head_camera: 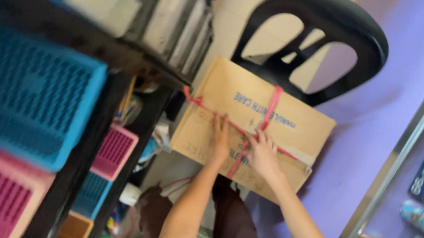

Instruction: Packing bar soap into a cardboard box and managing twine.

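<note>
A brown cardboard box (225,94) rests on a black plastic chair (332,21), tied crosswise with pink string (272,107). My left hand (219,139) lies flat on the box's near side, fingers on the string. Just to its right, my right hand (262,153) has its fingers at the string where the strands cross. The frame is tilted and blurred, so I cannot tell if the fingers pinch the string.
A dark shelf unit (89,137) at left carries blue (25,94) and pink (114,150) plastic baskets. A purple wall (382,100) stands behind the chair. A glass-fronted case (423,209) with packaged goods is at right.
</note>
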